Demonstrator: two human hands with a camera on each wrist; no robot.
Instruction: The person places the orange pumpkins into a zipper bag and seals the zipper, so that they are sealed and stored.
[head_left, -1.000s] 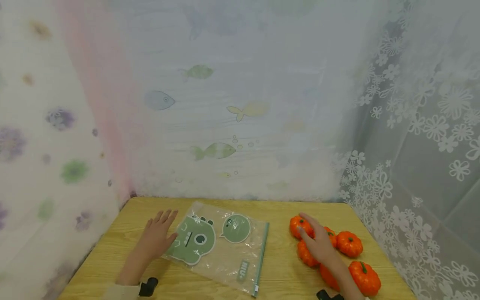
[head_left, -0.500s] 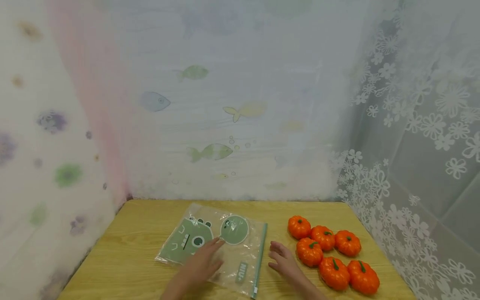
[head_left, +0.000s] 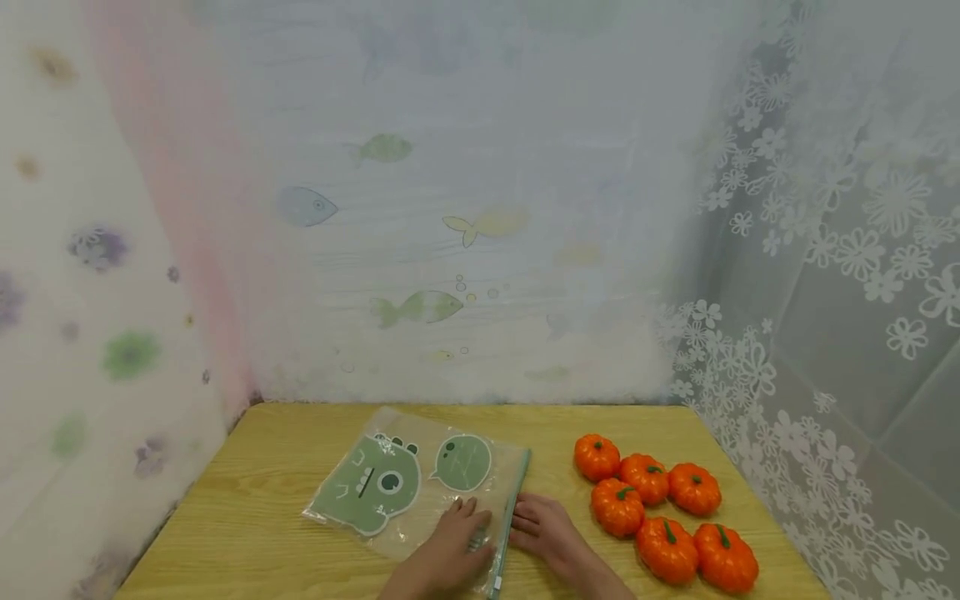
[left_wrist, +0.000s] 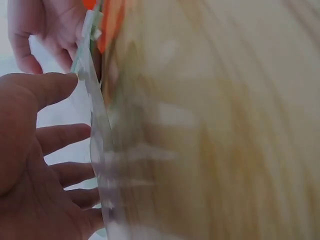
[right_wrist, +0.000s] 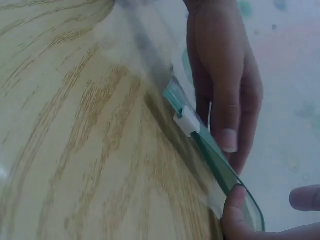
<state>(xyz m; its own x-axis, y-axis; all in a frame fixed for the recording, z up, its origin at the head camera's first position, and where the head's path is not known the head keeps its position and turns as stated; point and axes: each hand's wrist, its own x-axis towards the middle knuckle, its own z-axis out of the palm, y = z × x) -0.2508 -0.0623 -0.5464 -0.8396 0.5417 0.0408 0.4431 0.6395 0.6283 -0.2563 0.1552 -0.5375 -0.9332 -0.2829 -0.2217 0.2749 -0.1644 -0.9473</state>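
Observation:
A clear zip bag (head_left: 429, 500) with a green cartoon monster print lies flat on the wooden table, its green zip edge facing right. My left hand (head_left: 453, 546) rests on the bag near that edge, fingers extended and slightly spread. At the zip edge, my right hand (head_left: 551, 537) touches the bag from the right. In the right wrist view, one of its fingers meets the green strip while another fingertip stays apart; the strip is raised off the table. A white slider (right_wrist: 187, 122) sits near the strip's end, close to my left hand (right_wrist: 225, 75).
Several small orange pumpkins (head_left: 667, 550) with green stems sit together to the right of the bag. The yellowish wooden table (head_left: 247, 500) ends against curtains printed with fish (head_left: 386, 148) and flowers.
My left hand has moved right across the bag from its left side. My right hand has left the pumpkins and come left to the zip edge. The bag has shifted slightly left in view.

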